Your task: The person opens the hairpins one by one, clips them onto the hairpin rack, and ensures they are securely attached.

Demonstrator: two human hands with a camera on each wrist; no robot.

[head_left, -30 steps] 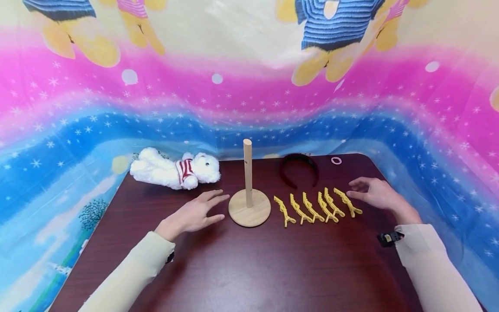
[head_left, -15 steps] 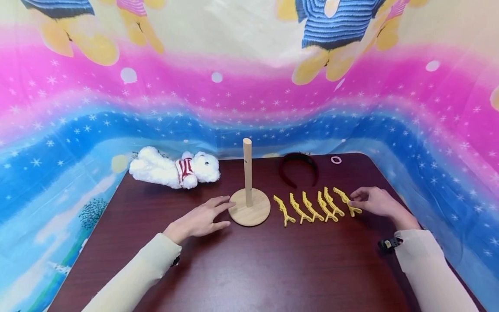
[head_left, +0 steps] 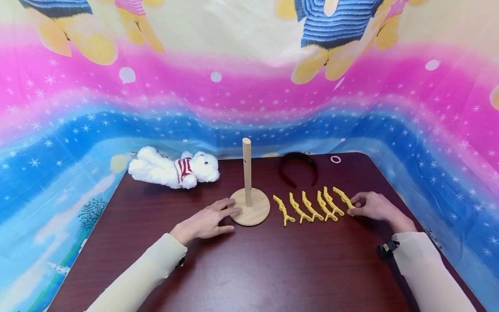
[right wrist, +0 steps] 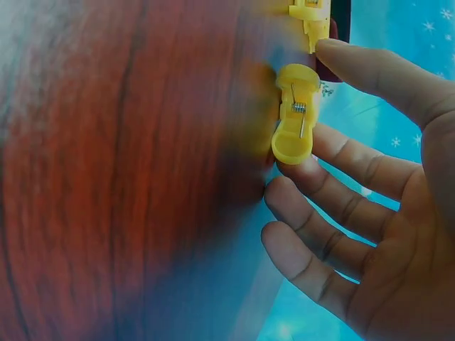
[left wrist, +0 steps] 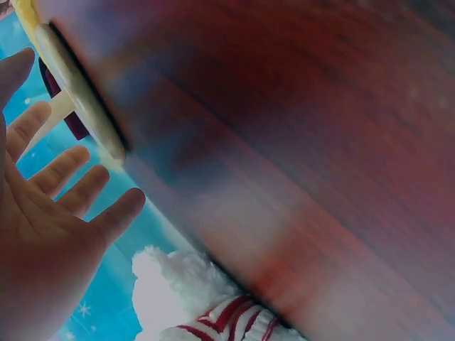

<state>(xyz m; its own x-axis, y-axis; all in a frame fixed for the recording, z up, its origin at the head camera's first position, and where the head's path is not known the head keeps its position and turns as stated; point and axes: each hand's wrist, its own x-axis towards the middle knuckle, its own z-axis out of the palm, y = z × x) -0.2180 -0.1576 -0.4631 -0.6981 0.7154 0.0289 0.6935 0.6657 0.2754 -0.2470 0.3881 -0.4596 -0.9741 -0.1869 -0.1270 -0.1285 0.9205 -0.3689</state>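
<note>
A wooden stand has a round base [head_left: 255, 216] and an upright post [head_left: 247, 173]. My left hand [head_left: 206, 219] reaches its left side with spread fingers, the fingertips overlapping the base's edge. In the left wrist view that hand [left wrist: 53, 227] has its fingers extended beside the stand. Several yellow alligator hair clips lie in a row right of the stand. My right hand [head_left: 374, 208] is at the handle end of the rightmost hair clip [head_left: 342, 196]. In the right wrist view, fingers lie behind that clip [right wrist: 296, 117] while the thumb stands slightly apart from it.
A white plush bear [head_left: 167, 169] in a striped top lies at the back left. Behind the clips are a dark red headband [head_left: 286, 177] and a small pink hair tie [head_left: 335, 159]. Patterned cloth [head_left: 249, 99] borders the dark wooden table [head_left: 280, 268] at the back and sides.
My left hand has moved right and slightly forward to the stand's base. My right hand has lowered to the rightmost clip's handle end, its thumb and fingers drawing closer together.
</note>
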